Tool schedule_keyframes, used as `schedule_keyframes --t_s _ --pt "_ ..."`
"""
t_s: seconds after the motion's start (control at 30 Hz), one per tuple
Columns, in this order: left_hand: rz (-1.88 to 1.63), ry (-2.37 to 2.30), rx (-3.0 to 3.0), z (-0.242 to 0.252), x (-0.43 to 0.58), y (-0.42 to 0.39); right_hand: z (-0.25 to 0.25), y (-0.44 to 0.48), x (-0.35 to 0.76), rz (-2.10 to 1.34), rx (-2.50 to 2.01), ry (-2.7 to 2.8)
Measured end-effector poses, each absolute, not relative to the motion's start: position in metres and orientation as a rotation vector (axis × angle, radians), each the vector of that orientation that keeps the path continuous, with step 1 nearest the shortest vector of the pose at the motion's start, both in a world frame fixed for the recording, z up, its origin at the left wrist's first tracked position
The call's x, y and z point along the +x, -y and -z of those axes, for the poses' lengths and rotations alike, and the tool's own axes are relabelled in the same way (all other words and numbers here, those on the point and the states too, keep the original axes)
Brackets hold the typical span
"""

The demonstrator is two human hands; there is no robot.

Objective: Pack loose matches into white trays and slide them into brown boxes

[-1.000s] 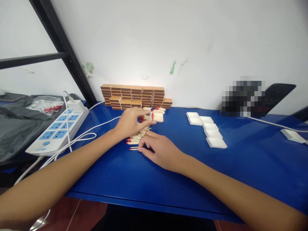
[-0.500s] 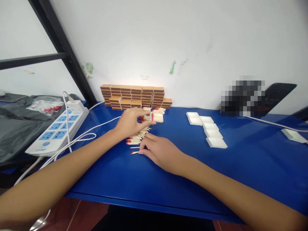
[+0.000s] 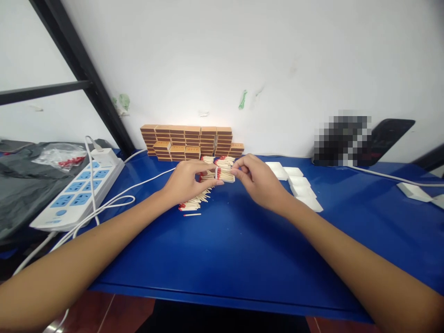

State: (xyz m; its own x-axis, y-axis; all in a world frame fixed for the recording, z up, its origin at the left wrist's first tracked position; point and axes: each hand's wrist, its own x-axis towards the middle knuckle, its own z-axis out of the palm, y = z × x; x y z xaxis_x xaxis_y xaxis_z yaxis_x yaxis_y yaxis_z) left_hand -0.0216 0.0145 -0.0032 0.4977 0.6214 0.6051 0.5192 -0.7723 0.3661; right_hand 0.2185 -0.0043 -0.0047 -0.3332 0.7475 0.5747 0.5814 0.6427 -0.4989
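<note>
My left hand (image 3: 190,178) grips a small white matchbox tray (image 3: 227,180) between thumb and fingers. Red-headed matches (image 3: 225,174) lie side by side in this tray, heads to the left. At the tray's right end my right hand (image 3: 258,179) is closed in a pinch on matches, their far ends hidden among the others. Below and behind my left hand spreads a pile of loose matches (image 3: 194,202). A single match (image 3: 192,214) lies apart on the blue table in front of that pile.
Stacked brown matchboxes (image 3: 187,138) line the wall behind. White trays (image 3: 301,185) stand right of my right hand. A power strip (image 3: 78,189) with looping white cables is at left; a dark phone (image 3: 391,141) leans at the back right.
My right hand has moved up and away from the table, from the loose matches to the right end of the held tray. Fewer matches lie in front of the pile.
</note>
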Motion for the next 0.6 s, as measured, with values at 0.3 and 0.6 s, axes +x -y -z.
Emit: schedule_keyframes --t_s 0.3,0.6 --pt "-1.146 -0.947 2.566 0.004 -0.021 -0.016 0.008 0.002 0.219 -0.219 -1.089 2.068" --pt "-1.115 -0.951 2.584 0.002 -0.020 -0.014 0.002 0.010 0.218 -0.173 -1.031 2.113"
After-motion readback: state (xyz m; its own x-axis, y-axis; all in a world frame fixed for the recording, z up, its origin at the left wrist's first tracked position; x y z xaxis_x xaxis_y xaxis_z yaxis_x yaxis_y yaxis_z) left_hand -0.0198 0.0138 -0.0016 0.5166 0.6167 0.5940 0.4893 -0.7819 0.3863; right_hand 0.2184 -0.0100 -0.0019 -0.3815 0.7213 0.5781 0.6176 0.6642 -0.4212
